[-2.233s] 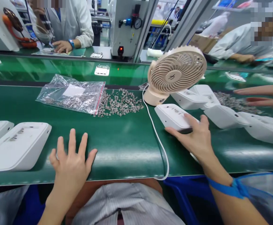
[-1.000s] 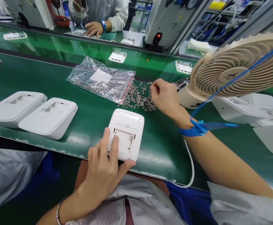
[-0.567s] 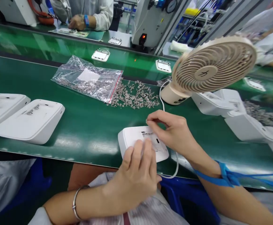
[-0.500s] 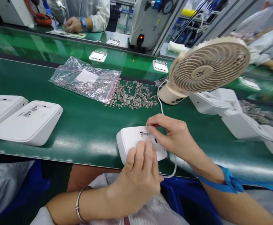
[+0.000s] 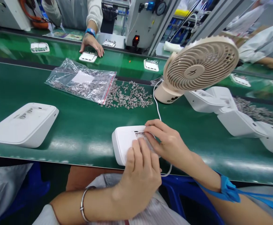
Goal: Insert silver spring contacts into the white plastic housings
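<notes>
A small white plastic housing [image 5: 121,142] lies on the green bench in front of me, its top face showing a recess [image 5: 140,134] with metal contacts inside. My left hand [image 5: 140,175] lies over its near side, fingers bent and pressed together, fingertips at the near edge of the recess. My right hand [image 5: 168,139] is at the far right edge of the housing, thumb and fingers pinched beside the recess. Whatever is between those fingertips is hidden. Much of the housing's right side is covered by my hands.
Loose small metal clips [image 5: 133,95] lie beside a clear bag [image 5: 80,82]. A beige fan [image 5: 197,67] with a white cable [image 5: 157,106] stands behind. White housings [image 5: 242,123] are at right, another [image 5: 30,125] at left. A co-worker's hand [image 5: 91,43] touches a white part [image 5: 87,57].
My right fingers have shifted onto the recess edge, while my left hand stays on the housing. One housing at far left is gone from view. The co-worker's hand has reached to the white part.
</notes>
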`<state>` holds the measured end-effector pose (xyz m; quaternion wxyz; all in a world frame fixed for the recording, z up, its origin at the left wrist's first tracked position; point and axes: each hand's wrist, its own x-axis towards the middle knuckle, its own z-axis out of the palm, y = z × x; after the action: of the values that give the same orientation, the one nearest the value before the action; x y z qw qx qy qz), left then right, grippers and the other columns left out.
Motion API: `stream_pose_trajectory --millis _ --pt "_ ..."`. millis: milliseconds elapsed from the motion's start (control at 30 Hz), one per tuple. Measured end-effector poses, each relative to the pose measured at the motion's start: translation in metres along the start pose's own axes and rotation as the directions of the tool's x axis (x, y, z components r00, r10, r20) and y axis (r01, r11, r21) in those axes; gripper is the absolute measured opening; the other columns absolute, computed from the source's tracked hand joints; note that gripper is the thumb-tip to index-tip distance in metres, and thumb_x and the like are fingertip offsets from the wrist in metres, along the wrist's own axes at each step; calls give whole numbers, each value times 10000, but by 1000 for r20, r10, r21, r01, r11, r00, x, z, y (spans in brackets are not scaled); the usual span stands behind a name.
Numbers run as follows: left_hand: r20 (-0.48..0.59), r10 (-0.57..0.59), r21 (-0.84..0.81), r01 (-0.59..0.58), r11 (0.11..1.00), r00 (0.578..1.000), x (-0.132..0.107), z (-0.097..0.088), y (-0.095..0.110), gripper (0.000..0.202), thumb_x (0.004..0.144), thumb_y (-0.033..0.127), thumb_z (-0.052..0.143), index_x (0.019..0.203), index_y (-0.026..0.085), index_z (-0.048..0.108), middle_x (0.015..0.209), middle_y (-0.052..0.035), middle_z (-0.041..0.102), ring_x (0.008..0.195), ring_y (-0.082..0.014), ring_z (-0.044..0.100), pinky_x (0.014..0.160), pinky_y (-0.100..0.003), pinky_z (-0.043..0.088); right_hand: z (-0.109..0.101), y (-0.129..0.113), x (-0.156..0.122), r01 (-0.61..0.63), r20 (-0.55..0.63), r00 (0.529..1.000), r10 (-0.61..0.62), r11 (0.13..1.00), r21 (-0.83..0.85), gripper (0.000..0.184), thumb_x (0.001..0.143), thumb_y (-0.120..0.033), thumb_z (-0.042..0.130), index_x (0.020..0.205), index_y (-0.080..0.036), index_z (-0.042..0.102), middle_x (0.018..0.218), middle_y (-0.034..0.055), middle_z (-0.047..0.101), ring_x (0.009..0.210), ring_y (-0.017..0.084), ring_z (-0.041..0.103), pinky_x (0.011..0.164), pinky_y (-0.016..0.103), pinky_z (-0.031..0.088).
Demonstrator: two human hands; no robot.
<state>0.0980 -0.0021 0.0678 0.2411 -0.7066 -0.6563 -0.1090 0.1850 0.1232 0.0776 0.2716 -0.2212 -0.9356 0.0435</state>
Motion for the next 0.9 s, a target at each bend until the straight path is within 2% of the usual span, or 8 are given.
stream_pose_trajectory --millis 167,367,633,767,900 --pt "57 6 74 -10 997 998 5 -1 0 426 854 337 414 1211 134 530 1281 -61 534 1082 -241 516 831 -318 343 -3 3 -3 -71 14 997 70 994 87 164 846 -84 441 754 -164 550 865 90 598 716 150 598 610 271 526" --pt "59 -10 113 3 994 998 8 1 1 401 837 317 429 1185 159 554 1243 -50 566 1036 -219 512 839 -320 302 -3 4 -18 -138 -40 987 155 952 271 146 841 -76 498 899 -159 603 1028 128 615 937 180 616 790 302 537" --pt "69 -24 119 15 993 997 8 1 2 393 848 354 423 1166 169 560 1255 -46 556 1057 -217 495 838 -315 298 -2 2 -24 -98 -53 992 117 957 274 209 843 -58 488 972 -171 608 1111 136 591 1003 195 600 824 334 547" --pt "49 -32 122 26 992 998 9 0 3 385 843 332 421 1159 172 574 1231 -29 574 1039 -217 507 813 -314 314 -4 4 -27 -76 -24 996 85 965 252 225 848 -69 471 1001 -174 598 1147 143 571 1036 220 584 828 375 549" --pt "54 -30 114 24 993 998 9 1 3 405 844 318 421 1181 144 563 1233 -38 574 1046 -218 515 799 -302 337 -5 6 -26 -58 39 998 52 983 175 174 848 -94 470 948 -156 598 1144 169 558 1031 251 577 779 410 550"
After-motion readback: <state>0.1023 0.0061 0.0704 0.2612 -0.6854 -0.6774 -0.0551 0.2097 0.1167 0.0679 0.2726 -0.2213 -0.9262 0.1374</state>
